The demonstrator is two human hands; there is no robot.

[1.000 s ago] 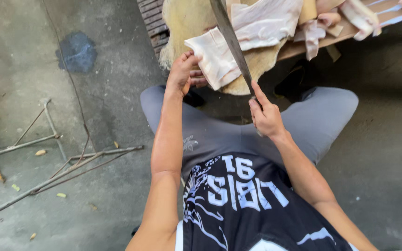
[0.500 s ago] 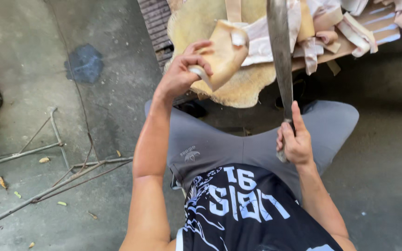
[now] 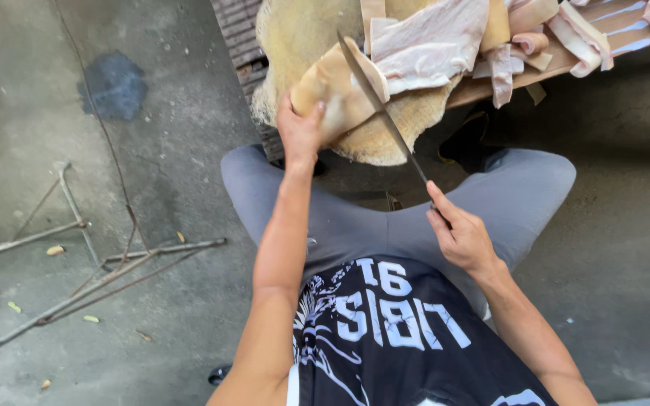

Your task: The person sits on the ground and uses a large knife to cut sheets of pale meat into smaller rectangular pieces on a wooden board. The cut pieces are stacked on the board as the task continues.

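My left hand (image 3: 300,129) grips a tan, thick slab of pork skin (image 3: 338,83) and holds it tilted on a round, worn wooden chopping block (image 3: 299,30). In my right hand (image 3: 462,239) is the handle of a long dark knife (image 3: 381,113). Its blade slants up and left, and the tip lies across the slab just right of my left fingers. I sit with grey-trousered knees spread under the block.
Several pale strips of pork skin (image 3: 430,41) are piled on the block and on a wooden board (image 3: 573,56) to the right. Thin metal rods (image 3: 92,271) lie on the concrete floor at left, near a dark blue stain (image 3: 114,84).
The knife has swung from upright beside the slab down to the left, so its blade now lies across the piece. My left hand has turned the slab and pressed it lower on the block.
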